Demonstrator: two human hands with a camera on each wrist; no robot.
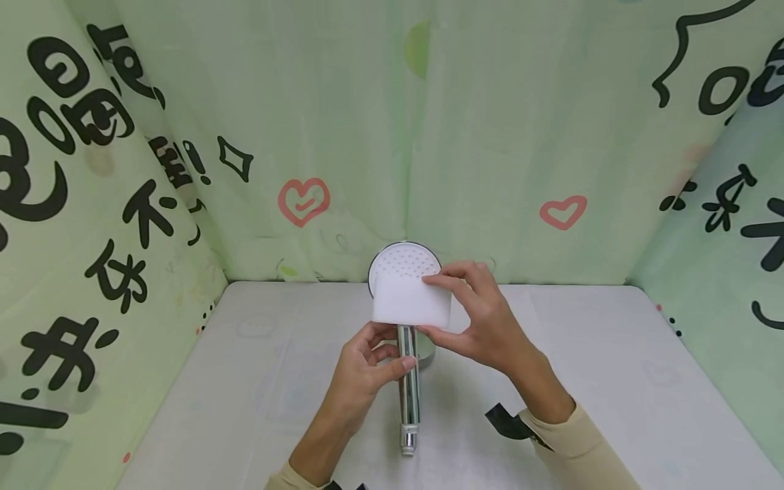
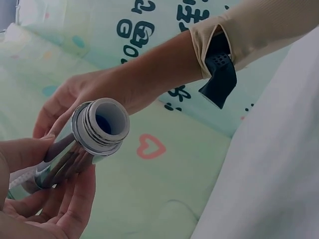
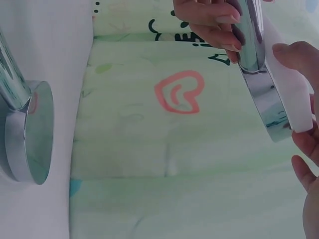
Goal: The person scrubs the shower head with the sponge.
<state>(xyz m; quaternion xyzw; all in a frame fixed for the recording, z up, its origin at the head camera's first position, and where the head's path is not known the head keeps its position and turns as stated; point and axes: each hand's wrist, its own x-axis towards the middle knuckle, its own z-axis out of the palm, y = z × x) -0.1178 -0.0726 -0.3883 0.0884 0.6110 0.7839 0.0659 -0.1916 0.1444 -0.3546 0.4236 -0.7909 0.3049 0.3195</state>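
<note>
While facing pale green cloth (image 1: 490, 150) printed with black writing (image 1: 64, 352) and red hearts (image 1: 304, 203), hung beyond the grip and along both sides of it, works above a table (image 1: 539, 381) covered in white, spread below the grip and out to its left and right. Wears beige sleeves (image 1: 584, 449), reaching in from the near side of the grip. Grips a shower head (image 1: 407, 340) with the left hand (image 1: 366, 371), closed with curled fingers and thumb round the chrome handle (image 1: 409, 401), just under the head end. Holds it up clear of the table, directly in front of the body, with the spray face (image 1: 404, 257) beyond the grip and the handle running back toward the near side. Has a second shower head (image 3: 39, 134) lying on the table below and beyond the left-hand grip, mostly hidden behind the held handle in the head view. Pinches a white pad (image 1: 404, 299) with the right hand (image 1: 485, 318), closed on its right-hand end, over the lower part of the spray face and just beyond the left-hand grip. Bears a black strap (image 1: 510, 423) on the right sleeve, nearer the body than either grip. Shows a threaded end (image 2: 104, 125) on the handle, open and white-lined, on the near side of the left-hand grip.
</note>
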